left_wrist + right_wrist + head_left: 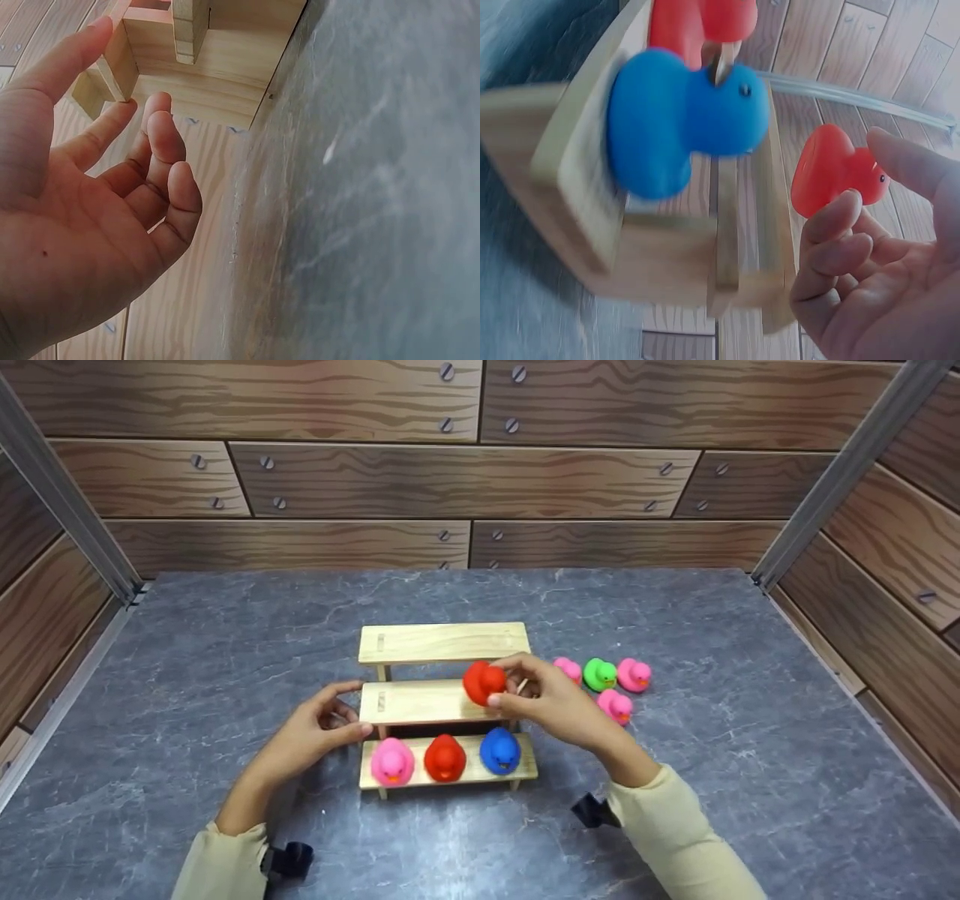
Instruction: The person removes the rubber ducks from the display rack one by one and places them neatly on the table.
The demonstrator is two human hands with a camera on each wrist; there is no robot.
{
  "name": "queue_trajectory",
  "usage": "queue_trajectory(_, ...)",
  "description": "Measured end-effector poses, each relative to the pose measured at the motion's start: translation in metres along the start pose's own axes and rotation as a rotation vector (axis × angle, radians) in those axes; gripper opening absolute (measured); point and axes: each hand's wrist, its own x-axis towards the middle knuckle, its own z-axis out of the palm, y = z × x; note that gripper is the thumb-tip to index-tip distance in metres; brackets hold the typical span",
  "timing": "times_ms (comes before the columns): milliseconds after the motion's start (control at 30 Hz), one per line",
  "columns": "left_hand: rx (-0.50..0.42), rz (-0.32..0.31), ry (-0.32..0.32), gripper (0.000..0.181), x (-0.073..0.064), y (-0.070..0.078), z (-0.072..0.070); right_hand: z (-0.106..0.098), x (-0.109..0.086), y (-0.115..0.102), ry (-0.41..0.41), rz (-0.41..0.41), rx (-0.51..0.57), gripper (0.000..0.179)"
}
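A three-step wooden stand (442,642) stands on the grey table. My left hand (311,729) holds the left end of its middle step, index finger at the back corner and thumb at the front. In the left wrist view, the other fingers curl loosely beside the wood. My right hand (562,701) pinches a red rubber duck (484,683) over the right part of the middle step. The right wrist view shows this red duck (829,172) between thumb and fingers, apart from the wood. On the bottom step sit a pink duck (392,762), another red duck (445,758) and a blue duck (500,751).
Right of the stand, beyond my right hand, a green duck (600,674) lies among pink ducks (634,675), one of them partly hidden by the hand. Wood-patterned walls (465,480) with metal corner posts (847,472) enclose the table.
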Motion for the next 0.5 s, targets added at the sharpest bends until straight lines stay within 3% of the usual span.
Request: queue_trajectory(500,0.003,-0.008,0.002,0.068,-0.001,0.002,0.000,-0.029,-0.023,0.025,0.022,-0.007,-0.068,0.042)
